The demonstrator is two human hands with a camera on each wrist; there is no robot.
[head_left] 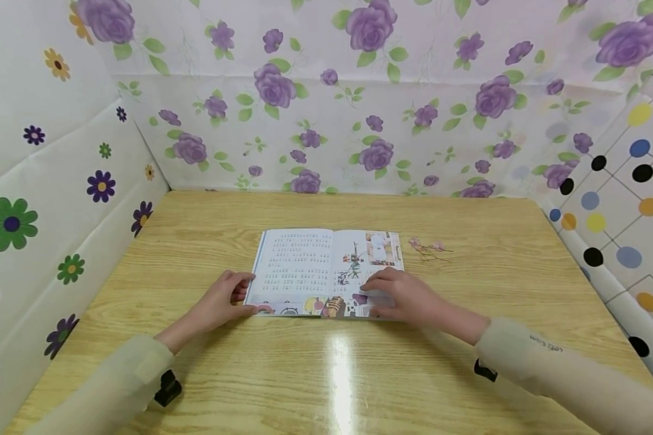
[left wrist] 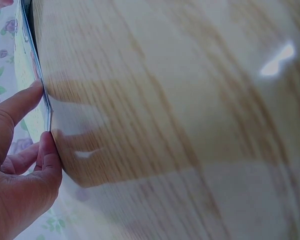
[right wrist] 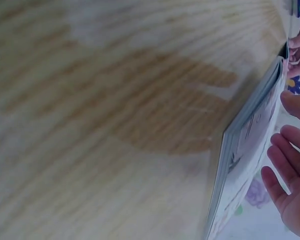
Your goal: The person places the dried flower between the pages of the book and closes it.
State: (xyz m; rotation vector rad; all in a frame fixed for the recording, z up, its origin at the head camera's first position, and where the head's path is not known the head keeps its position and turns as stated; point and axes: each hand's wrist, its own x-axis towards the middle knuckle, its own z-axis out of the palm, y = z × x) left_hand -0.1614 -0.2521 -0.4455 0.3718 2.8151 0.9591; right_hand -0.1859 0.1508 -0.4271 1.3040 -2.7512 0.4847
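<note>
Nearest: pale sleeves (head_left: 114, 380) w/ small black units (head_left: 167, 388) nr both wrists; dark lettering on R one. With L hand (head_left: 214, 303), holding open book (head_left: 323, 275) at near L corner, thumb & bent fingers on its edges, small gap btwn tips. With R hand (head_left: 408, 297), loose & fairly wide, placed over near part of R pg (head_left: 348, 240); touching or just above, can't tell. In L wrist view: thin book edge w/ thumb & fingertip against it. In R wrist view, unlike head view: palm side, fingers (right wrist: 284, 152) apart & slightly curved, plus thickness of pgs. For book pos: flat, nr middle of worktop (head_left: 413, 386), text on L pg, coloured pics along near edge & far R. On R pg also dark sprig-like shape (head_left: 354, 264), printed or real, can't tell. Just beside book, to R: thin pink sprig (head_left: 437, 247), on worktop. Farther: daisy cloth (head_left: 11, 223) L, dotted cloth (head_left: 647, 206) R, purple-rose cloth (head_left: 378, 154) behind.
</note>
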